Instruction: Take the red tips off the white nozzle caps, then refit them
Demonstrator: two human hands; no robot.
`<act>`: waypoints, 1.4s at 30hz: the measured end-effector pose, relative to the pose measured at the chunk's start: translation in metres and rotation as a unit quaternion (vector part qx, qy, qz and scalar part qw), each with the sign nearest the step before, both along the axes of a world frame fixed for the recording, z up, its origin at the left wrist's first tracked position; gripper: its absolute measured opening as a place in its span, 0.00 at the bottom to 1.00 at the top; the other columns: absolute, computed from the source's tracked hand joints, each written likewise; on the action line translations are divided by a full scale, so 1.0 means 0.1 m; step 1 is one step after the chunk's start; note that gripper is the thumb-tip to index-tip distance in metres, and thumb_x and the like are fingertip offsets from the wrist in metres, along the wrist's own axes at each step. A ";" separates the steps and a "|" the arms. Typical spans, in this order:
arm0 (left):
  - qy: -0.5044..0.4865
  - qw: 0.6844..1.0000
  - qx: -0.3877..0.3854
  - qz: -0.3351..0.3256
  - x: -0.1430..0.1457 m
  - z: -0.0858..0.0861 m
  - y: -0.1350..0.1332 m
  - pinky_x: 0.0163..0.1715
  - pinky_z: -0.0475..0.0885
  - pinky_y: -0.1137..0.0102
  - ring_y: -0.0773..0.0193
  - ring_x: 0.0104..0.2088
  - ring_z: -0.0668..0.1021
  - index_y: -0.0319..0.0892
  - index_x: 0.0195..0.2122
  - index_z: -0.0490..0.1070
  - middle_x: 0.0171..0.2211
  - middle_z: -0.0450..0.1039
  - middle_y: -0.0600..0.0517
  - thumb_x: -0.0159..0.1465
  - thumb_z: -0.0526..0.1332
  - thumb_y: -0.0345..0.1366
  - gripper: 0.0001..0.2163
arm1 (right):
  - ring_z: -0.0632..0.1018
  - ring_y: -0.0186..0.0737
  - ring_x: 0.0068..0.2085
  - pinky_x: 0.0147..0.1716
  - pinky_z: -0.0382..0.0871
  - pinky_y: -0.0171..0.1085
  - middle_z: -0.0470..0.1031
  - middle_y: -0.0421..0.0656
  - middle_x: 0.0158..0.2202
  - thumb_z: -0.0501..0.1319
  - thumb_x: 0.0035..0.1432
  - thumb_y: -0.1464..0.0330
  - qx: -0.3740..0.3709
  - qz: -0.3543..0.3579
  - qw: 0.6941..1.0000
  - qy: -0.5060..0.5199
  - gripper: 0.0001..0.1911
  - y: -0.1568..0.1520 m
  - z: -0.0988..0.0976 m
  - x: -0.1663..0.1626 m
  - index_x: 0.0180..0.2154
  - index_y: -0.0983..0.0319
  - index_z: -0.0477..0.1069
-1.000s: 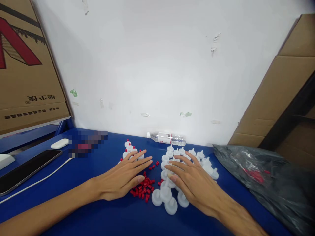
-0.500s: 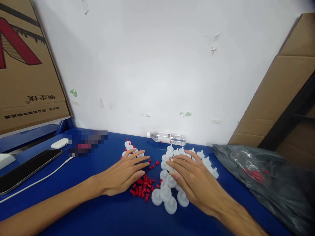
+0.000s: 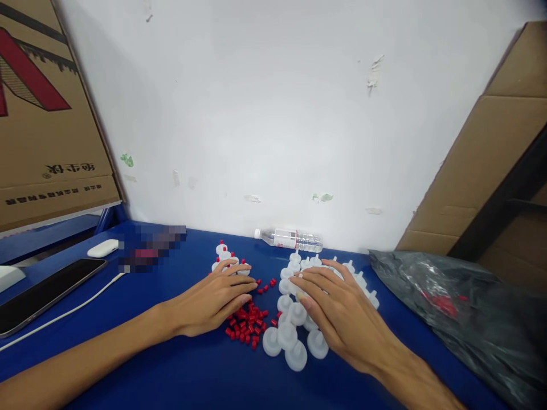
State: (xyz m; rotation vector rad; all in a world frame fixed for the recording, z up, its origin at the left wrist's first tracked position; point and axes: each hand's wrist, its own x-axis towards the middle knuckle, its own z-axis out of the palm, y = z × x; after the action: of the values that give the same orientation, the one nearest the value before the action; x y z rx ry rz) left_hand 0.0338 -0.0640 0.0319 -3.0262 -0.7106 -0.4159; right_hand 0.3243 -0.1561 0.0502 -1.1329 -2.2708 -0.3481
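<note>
My left hand (image 3: 216, 299), palm down with fingers apart and slightly bent, hovers over or rests at the edge of a pile of small red caps (image 3: 250, 326). No cap shows in its grasp. Just beyond its fingers stand several white discs with red-capped stems (image 3: 223, 254), partly hidden by the hand. On the right, my right hand (image 3: 337, 302) spreads over a cluster of white round plastic pieces with thin stems (image 3: 287, 336). Its fingers are loosely bent and apart; what lies beneath the palm is hidden. A few loose red caps (image 3: 272, 282) lie between the two groups.
A clear plastic bottle (image 3: 290, 239) lies against the wall behind the pieces. At right sits a dark plastic bag (image 3: 461, 324) with red bits showing. A phone (image 3: 51, 293), a white cable (image 3: 64, 313) and a white case (image 3: 102, 248) lie on the blue table (image 3: 171, 370) at left.
The fingers of my left hand have drawn in and bent a little more. My right hand's fingers have curled slightly over the white pieces. The pieces look unmoved.
</note>
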 end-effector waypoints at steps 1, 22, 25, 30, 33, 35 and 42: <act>-0.009 1.000 0.002 -0.002 0.01 0.01 -0.01 0.68 0.58 0.50 0.49 0.68 0.66 0.45 0.65 0.68 0.62 0.73 0.47 0.77 0.50 0.36 0.18 | 0.77 0.45 0.54 0.65 0.55 0.55 0.80 0.44 0.51 0.51 0.75 0.67 0.002 0.000 1.000 -0.001 0.16 0.00 0.00 0.00 0.56 0.58 0.72; -0.023 1.000 -0.006 0.003 0.00 -0.05 0.03 0.63 0.66 0.55 0.52 0.62 0.70 0.44 0.62 0.70 0.58 0.74 0.46 0.76 0.51 0.30 0.17 | 0.78 0.42 0.46 0.60 0.56 0.49 0.81 0.42 0.43 0.53 0.73 0.72 0.064 0.066 0.996 0.001 0.10 -0.02 0.07 -0.05 0.44 0.62 0.74; -0.018 1.000 -0.001 0.001 0.01 -0.05 0.04 0.60 0.67 0.55 0.51 0.59 0.70 0.43 0.61 0.71 0.55 0.74 0.45 0.74 0.51 0.25 0.18 | 0.79 0.41 0.44 0.58 0.58 0.49 0.81 0.41 0.40 0.55 0.71 0.74 0.077 0.074 0.994 0.009 0.08 -0.02 0.08 -0.07 0.43 0.62 0.74; -0.008 1.000 0.008 -0.006 -0.01 -0.04 0.07 0.53 0.69 0.57 0.53 0.51 0.71 0.44 0.55 0.75 0.48 0.75 0.46 0.74 0.52 0.24 0.16 | 0.79 0.43 0.43 0.56 0.61 0.51 0.80 0.42 0.41 0.59 0.70 0.70 0.073 0.075 0.994 0.014 0.06 -0.02 0.05 -0.07 0.46 0.62 0.73; -0.028 0.999 0.017 -0.002 -0.02 -0.06 0.09 0.48 0.70 0.61 0.54 0.47 0.71 0.44 0.53 0.75 0.45 0.75 0.47 0.74 0.54 0.27 0.13 | 0.78 0.43 0.40 0.50 0.66 0.50 0.79 0.42 0.39 0.62 0.69 0.67 0.066 0.084 0.994 0.016 0.05 -0.02 0.04 -0.06 0.43 0.61 0.72; -0.042 0.999 0.019 -0.001 -0.03 -0.07 0.09 0.45 0.69 0.62 0.55 0.45 0.72 0.43 0.50 0.75 0.43 0.75 0.47 0.75 0.54 0.28 0.11 | 0.78 0.43 0.39 0.44 0.69 0.46 0.78 0.43 0.39 0.62 0.68 0.66 0.068 0.091 0.993 0.016 0.06 -0.03 0.04 -0.07 0.44 0.62 0.71; -0.108 0.994 0.017 0.003 0.01 -0.01 0.02 0.50 0.69 0.62 0.57 0.47 0.74 0.41 0.50 0.70 0.45 0.75 0.48 0.76 0.54 0.31 0.07 | 0.80 0.44 0.43 0.40 0.74 0.43 0.78 0.48 0.46 0.53 0.72 0.72 0.083 0.079 0.993 -0.017 0.11 -0.06 0.03 -0.07 0.52 0.63 0.70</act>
State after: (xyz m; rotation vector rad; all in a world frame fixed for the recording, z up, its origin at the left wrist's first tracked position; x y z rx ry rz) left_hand 0.0343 -0.0622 0.0310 -2.9750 -0.7116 -0.7564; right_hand 0.3169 -0.1619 0.0531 -0.8633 -2.2959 -0.4863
